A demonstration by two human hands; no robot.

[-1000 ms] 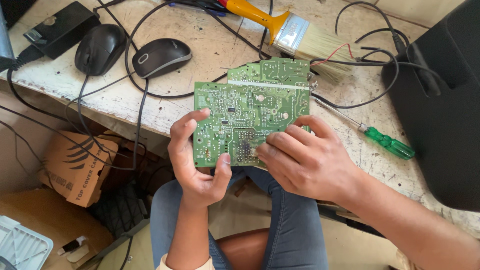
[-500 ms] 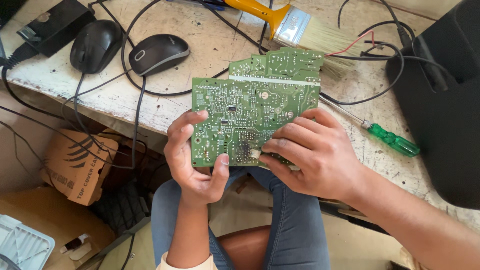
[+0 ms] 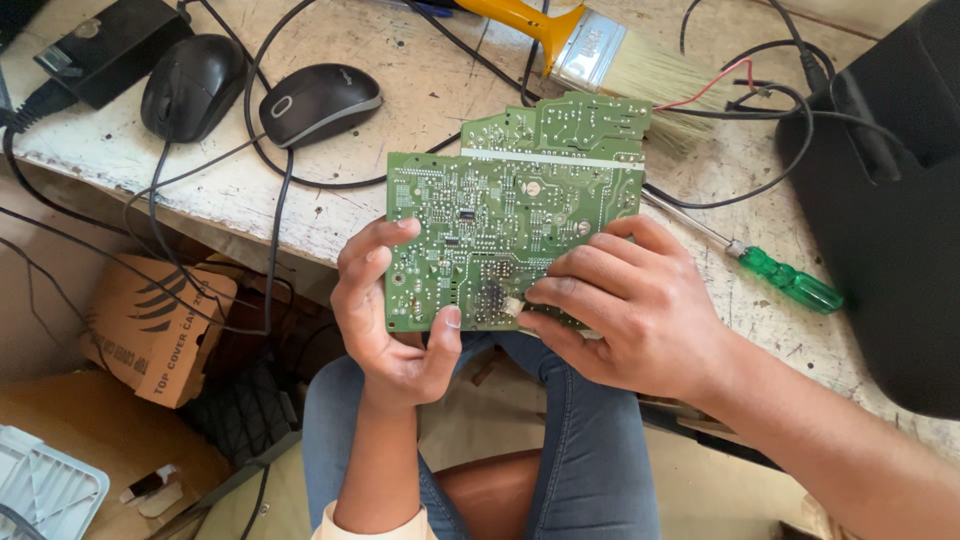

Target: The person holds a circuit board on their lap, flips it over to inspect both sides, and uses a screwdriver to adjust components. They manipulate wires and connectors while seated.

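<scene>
A green circuit board (image 3: 500,210) is held solder side up over the front edge of a worn white table (image 3: 250,190). My left hand (image 3: 385,330) grips its lower left corner, thumb on top and fingers along the left edge. My right hand (image 3: 630,310) rests on the board's lower right part. Its fingertips pinch a small pale object against a dark, scorched patch (image 3: 490,298) near the bottom edge.
Two black computer mice (image 3: 190,85) (image 3: 318,100) and a black adapter (image 3: 105,45) lie at the back left amid cables. A yellow-handled paintbrush (image 3: 590,50) and a green-handled screwdriver (image 3: 785,280) lie near the board. A black device (image 3: 890,220) stands right. A cardboard box (image 3: 150,320) sits below.
The board and both hands sit slightly lower and nearer in view. My right fingertips have shifted a little along the board's bottom edge toward the dark patch.
</scene>
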